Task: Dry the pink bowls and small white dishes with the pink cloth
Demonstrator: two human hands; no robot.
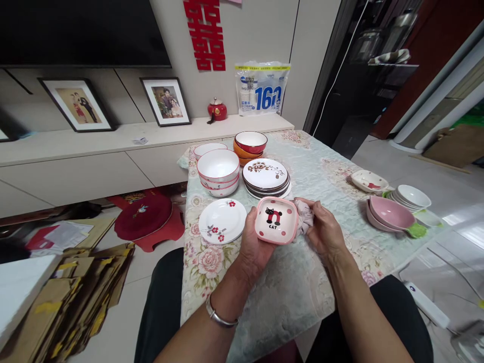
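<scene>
My left hand (254,244) grips a small square dish (277,221) with a pink rim, a black and red cat picture and the word CAT. A crumpled pale cloth (303,216) is pinched in my right hand (323,227), pressed against the dish's right edge. Just left of my left hand lies a white plate (219,222) with red flowers. Beyond the dish rises a stack of dark-rimmed plates (265,174), the top one with a brown flower pattern. White bowls (218,165) with red rims are stacked beside it.
Red and orange bowls (251,142) stand farther back. Pink bowls (391,212), small white bowls (413,195) and a white dish (369,180) sit near the table's right edge. A red stool (143,217) and flattened cardboard (71,302) are on the floor at left.
</scene>
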